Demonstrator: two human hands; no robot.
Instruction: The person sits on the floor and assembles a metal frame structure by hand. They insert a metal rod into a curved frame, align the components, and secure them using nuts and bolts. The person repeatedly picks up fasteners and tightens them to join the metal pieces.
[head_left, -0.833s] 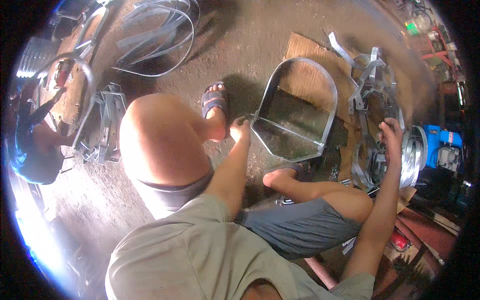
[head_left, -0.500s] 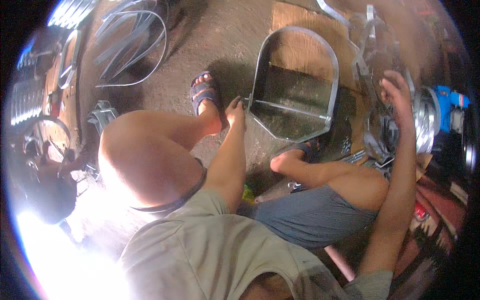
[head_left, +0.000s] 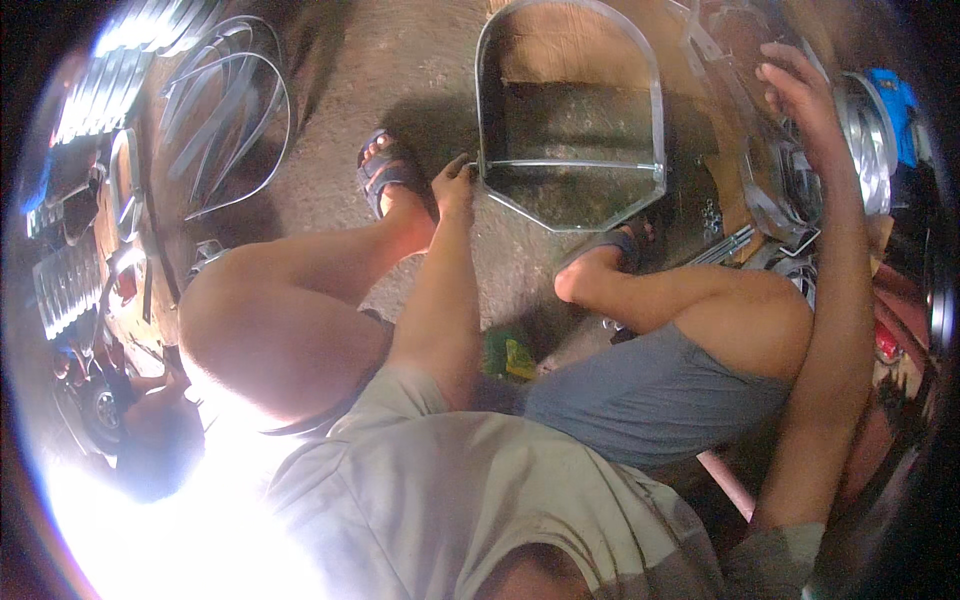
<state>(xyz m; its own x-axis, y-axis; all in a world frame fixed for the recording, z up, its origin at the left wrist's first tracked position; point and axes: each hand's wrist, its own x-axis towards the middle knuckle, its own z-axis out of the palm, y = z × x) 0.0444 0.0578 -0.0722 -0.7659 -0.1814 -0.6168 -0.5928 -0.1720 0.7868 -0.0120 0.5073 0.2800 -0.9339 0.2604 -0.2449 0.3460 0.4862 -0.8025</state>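
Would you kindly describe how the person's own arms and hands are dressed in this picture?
Both forearms are bare, with no gloves, watch or rings visible on the left hand or the right hand. Short sleeves of a pale khaki shirt cover only the upper arms.

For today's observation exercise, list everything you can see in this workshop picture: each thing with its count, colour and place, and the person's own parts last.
Metal frame: one, grey, arch-shaped, flat on the floor ahead.
Wire hoops: several, silver, upper left on the floor.
Ribbed metal pieces: a few, silver, far left.
Metal parts pile: many, grey, right.
Round metal disc: one, silver, far right, blue object behind.
Green packet: one, floor between the legs.
Sandals: two, dark, on the feet.
Left hand: grips the frame's corner.
Right hand: rests on the parts pile.
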